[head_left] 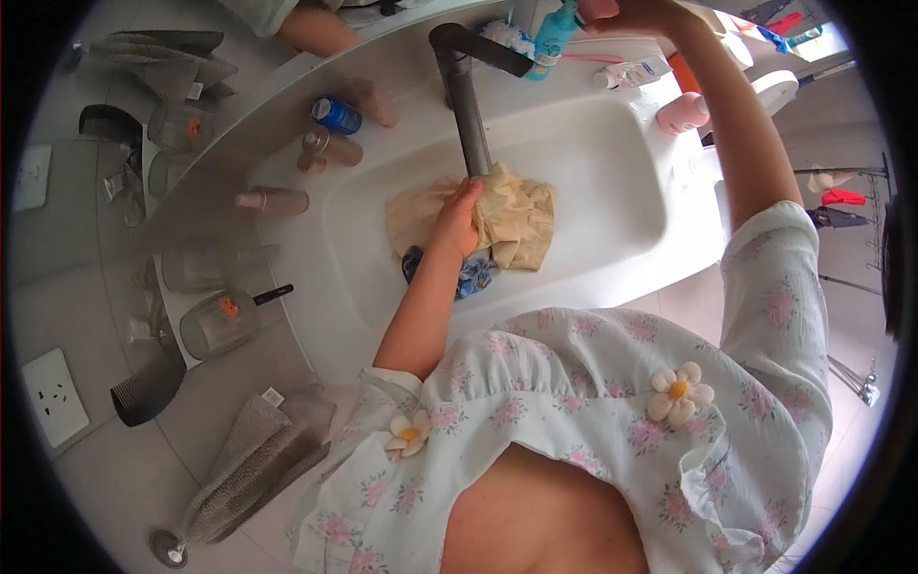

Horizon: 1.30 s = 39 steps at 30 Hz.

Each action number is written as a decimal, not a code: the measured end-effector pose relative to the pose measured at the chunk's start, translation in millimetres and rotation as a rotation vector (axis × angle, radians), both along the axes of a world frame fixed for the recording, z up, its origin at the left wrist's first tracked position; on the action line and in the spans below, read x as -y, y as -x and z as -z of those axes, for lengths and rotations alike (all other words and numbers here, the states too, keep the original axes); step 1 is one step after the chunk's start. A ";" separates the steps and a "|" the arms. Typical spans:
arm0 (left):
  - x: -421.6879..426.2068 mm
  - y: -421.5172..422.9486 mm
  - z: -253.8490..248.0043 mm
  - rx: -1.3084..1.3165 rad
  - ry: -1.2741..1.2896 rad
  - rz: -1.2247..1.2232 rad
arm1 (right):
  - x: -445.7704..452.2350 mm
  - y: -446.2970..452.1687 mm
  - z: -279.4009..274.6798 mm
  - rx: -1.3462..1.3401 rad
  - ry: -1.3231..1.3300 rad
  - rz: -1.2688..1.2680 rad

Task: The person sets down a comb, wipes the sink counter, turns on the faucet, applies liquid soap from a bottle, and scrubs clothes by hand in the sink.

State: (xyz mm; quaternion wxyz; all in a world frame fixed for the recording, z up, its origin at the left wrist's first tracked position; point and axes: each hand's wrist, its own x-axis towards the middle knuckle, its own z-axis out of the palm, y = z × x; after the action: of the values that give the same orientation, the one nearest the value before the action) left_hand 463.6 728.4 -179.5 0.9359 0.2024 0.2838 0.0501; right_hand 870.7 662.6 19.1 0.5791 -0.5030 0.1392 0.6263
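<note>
left hand (459, 222) gripping beige cloth (521, 218) at tap (470, 124), right hand (636, 17) near turquoise bottle (552, 46), cannot tell its grip, bare basin (607, 187) rightward to rim (681, 215)

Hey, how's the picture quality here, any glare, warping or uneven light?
Head view: black rounded border, strong bending toward the edges; glare whitens the right side of the sink; the tiles at left look dimmer; the cloth's folds stay readable; the top edge crops the right hand.
</note>
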 end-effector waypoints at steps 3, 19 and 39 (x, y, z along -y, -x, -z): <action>9.6 -3.2 -15.7 0.052 0.006 0.023 | 5.0 -3.0 -5.6 0.291 0.035 -0.207; 27.2 -16.0 -22.8 0.038 -0.013 0.065 | -0.4 34.4 -13.2 1.758 0.469 -1.006; 41.1 -26.8 -33.4 0.156 0.137 0.131 | 3.2 40.4 -7.8 1.801 0.559 -0.638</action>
State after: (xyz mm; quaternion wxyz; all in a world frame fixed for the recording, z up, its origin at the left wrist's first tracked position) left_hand 490.3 687.3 -146.1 0.9681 0.1517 0.1990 -0.0149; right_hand 830.3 659.4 26.9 0.1337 -0.9230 -0.3515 0.0817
